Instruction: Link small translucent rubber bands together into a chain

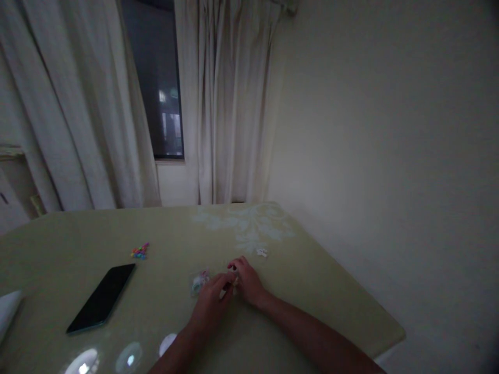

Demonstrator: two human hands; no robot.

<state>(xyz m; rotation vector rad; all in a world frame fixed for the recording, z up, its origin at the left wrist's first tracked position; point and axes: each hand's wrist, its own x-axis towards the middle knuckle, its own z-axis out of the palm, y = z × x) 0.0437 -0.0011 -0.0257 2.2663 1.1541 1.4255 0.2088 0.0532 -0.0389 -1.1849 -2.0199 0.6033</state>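
My left hand [212,301] and my right hand [247,283] meet over the table, fingers bent inward. Between their fingertips is something small and pale, too small to name. Just left of my left hand lies a small clear bag [199,282] with pale and pink bits in it. A few small white pieces [262,252] rest on the table beyond my right hand. Farther left is a little pile of brightly coloured pieces [140,251].
A dark phone or tablet [102,297] lies on the pale green table [167,234] at the left. A white object [8,310] is at the left edge. Curtains, a window and a wall stand behind the table.
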